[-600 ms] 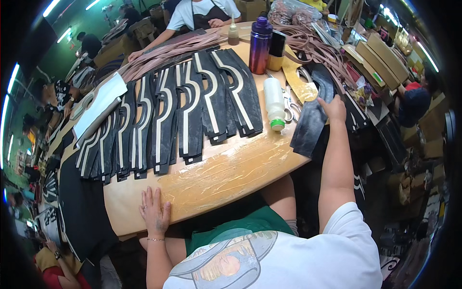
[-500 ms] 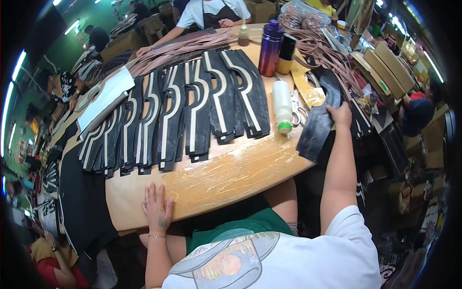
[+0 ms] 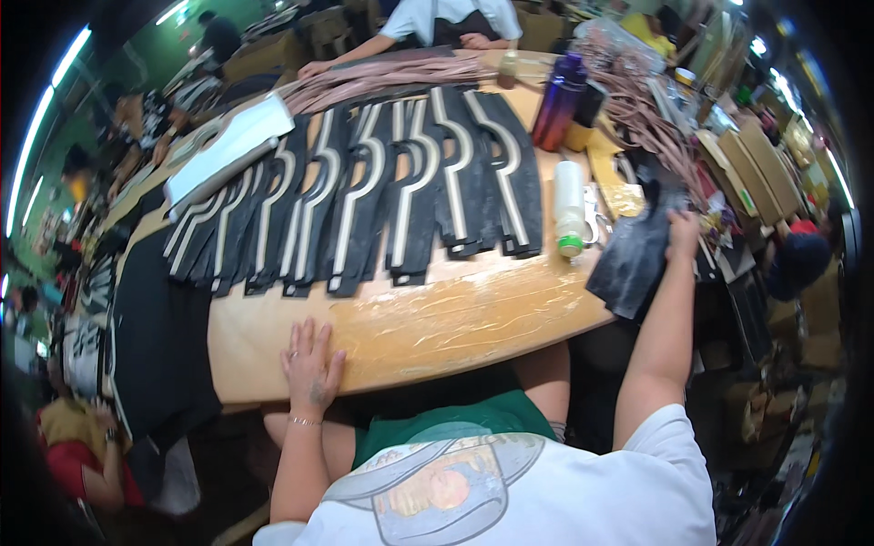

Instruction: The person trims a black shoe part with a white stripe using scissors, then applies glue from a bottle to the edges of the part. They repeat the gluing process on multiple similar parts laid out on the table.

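My left hand (image 3: 310, 366) lies flat near the front edge of the wooden table (image 3: 437, 323), fingers stretched out and holding nothing. At the table's right end, my right hand (image 3: 683, 233) is closed on the edge of a black leather piece (image 3: 628, 264). That piece hangs partly over the table edge, and its far end merges with other dark material. Across the table spreads a row of black leather panels (image 3: 423, 227), overlapping, each with a curved cream strip. Between the row and my right hand lies a white squeeze bottle (image 3: 569, 205) with a green cap, beside scissors (image 3: 592, 218).
A purple metal bottle (image 3: 559, 102) stands behind the squeeze bottle, near a yellow piece (image 3: 605, 168). Pinkish strips (image 3: 391, 80) lie along the far edge, where a co-worker (image 3: 446, 23) sits. White sheets (image 3: 228, 150) rest at left; black fabric (image 3: 164, 318) drapes over the left edge.
The whole view has shifted, so the table and its things sit farther right. My right hand keeps its hold on the black leather piece; my left hand stays flat on the table.
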Motion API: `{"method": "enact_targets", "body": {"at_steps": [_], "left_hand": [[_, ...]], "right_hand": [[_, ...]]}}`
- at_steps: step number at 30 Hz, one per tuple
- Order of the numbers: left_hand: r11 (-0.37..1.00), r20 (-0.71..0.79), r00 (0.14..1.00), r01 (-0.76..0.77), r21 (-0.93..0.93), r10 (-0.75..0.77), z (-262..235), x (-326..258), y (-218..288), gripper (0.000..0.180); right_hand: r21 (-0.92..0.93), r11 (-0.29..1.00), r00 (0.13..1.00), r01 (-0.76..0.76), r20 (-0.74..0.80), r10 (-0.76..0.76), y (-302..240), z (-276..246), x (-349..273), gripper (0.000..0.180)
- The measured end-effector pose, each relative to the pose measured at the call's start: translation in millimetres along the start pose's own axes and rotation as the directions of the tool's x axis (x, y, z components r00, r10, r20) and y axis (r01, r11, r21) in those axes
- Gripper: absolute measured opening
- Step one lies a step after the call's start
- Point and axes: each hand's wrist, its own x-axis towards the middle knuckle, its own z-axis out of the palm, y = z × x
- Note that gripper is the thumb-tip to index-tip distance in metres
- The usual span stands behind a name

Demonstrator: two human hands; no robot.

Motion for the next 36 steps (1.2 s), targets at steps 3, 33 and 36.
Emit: {"method": "enact_targets", "body": {"at_steps": [3, 33, 36], "left_hand": [[0.992, -0.176, 0.983, -0.077, -0.101, 0.059, 2, -2, -14, 0.031], [0.345, 0.081, 0.877, 0.269, -0.899, -0.474, -21, 36, -79, 0.056], [0.462, 0.063, 0.908, 0.269, -0.845, -0.415, -16, 31, -88, 0.050]], "right_hand": [[0.045, 0.919, 0.917, 0.392, 0.056, -0.394, -75, 9, -36, 0.014], [-0.074, 0.610, 0.325, 0.789, 0.892, -0.313, -109, 37, -314, 0.049], [-0.124, 0.684, 0.313, 0.719, 0.936, -0.159, -119, 48, -305, 0.040]]}}
